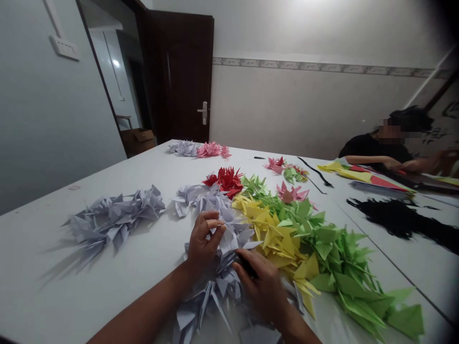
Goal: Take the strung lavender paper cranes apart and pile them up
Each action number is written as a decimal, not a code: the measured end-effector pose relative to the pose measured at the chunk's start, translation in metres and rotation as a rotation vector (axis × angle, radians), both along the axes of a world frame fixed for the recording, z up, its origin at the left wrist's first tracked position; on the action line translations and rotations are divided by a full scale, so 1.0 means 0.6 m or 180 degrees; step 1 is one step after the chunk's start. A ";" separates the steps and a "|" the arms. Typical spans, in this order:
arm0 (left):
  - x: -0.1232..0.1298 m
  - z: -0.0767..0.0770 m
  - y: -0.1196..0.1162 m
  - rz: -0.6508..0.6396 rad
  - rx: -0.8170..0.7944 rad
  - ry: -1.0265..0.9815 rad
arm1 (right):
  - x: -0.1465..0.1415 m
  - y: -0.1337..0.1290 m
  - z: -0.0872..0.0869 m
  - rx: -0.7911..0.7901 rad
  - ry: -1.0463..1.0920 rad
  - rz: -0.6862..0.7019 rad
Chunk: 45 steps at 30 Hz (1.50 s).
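My left hand (205, 241) is closed in a pinch on the edge of a pale lavender folded paper piece (228, 241). On the other side of that piece, my right hand (263, 282) is wrapped round a dark, slim tool (247, 264); its tip is hidden, so I cannot tell its kind. Both hands are above a heap of pale lavender folded paper (213, 203). Right of it lie rows of yellow folded paper (278, 239) and green folded paper (322, 239). A red folded paper cluster (229, 181) sits at the heap's far end.
On the white table (43, 229), a lavender paper cluster (118, 215) lies left. Pink pieces (211, 149) are at the far edge. Black strands (398, 217) lie right. Behind them, another person (373, 148) leans over coloured paper sheets (373, 179). A dark door (182, 71) stands beyond.
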<state>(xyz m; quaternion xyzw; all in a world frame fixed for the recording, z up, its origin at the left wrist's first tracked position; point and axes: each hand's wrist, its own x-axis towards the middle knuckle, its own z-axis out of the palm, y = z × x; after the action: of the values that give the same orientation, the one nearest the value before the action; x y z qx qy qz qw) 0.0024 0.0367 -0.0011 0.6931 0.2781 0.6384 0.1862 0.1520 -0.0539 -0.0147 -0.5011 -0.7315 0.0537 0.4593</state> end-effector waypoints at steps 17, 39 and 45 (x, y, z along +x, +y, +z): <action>-0.003 0.008 -0.024 -0.0473 0.1259 0.0617 | -0.001 0.008 0.001 0.0041 0.0867 -0.0525; -0.010 -0.004 0.018 -0.0036 0.1127 0.0774 | 0.015 0.019 0.016 0.1083 0.0789 -0.0536; -0.019 -0.008 0.027 0.0098 0.0897 0.0880 | 0.016 0.014 0.008 0.1185 0.1259 -0.0757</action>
<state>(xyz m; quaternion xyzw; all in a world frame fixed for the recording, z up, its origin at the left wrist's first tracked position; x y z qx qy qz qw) -0.0092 0.0526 -0.0059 0.7891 0.2194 0.5725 0.0375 0.1617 -0.0452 -0.0099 -0.4702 -0.5612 -0.0389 0.6800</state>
